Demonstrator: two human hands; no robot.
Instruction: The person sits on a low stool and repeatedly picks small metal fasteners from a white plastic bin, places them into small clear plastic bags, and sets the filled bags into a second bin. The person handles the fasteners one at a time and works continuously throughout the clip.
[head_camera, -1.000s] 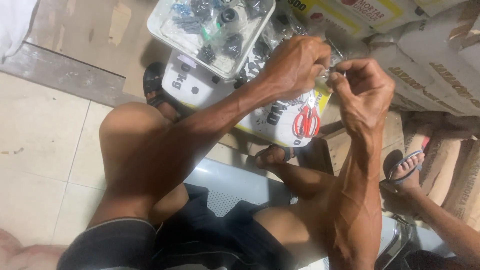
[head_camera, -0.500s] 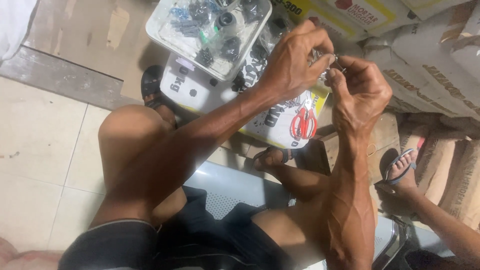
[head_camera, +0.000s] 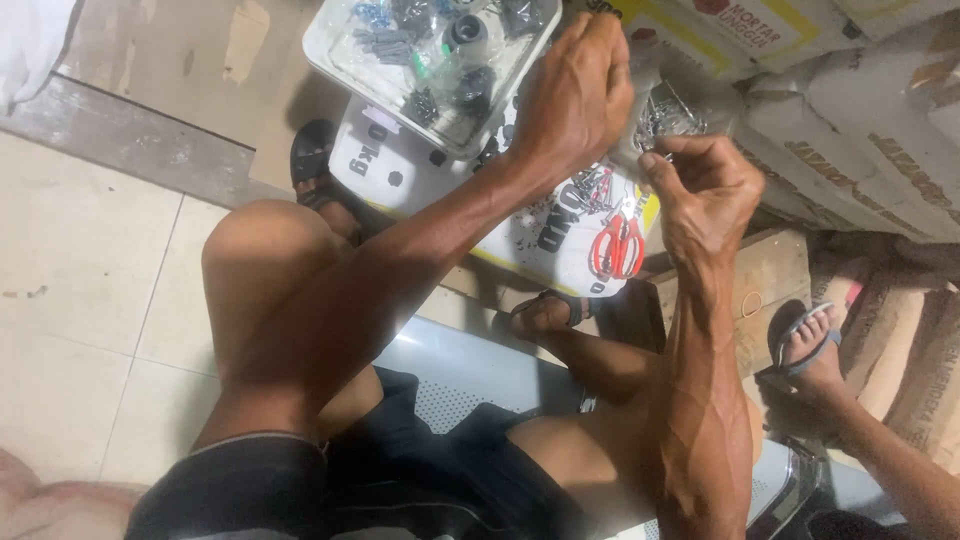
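Head view, looking down past bare knees. Left hand (head_camera: 575, 95) curled shut on the neck of a clear bag (head_camera: 672, 112) of small metal parts; right hand (head_camera: 705, 185) just beside it, fingertips pinched narrow on the same bag. Below the hands, red scissors (head_camera: 620, 245) flat on a white board (head_camera: 500, 215). Clear tray (head_camera: 335, 45) of dark fittings upper left. Another person's sandalled foot (head_camera: 810, 345) at right.
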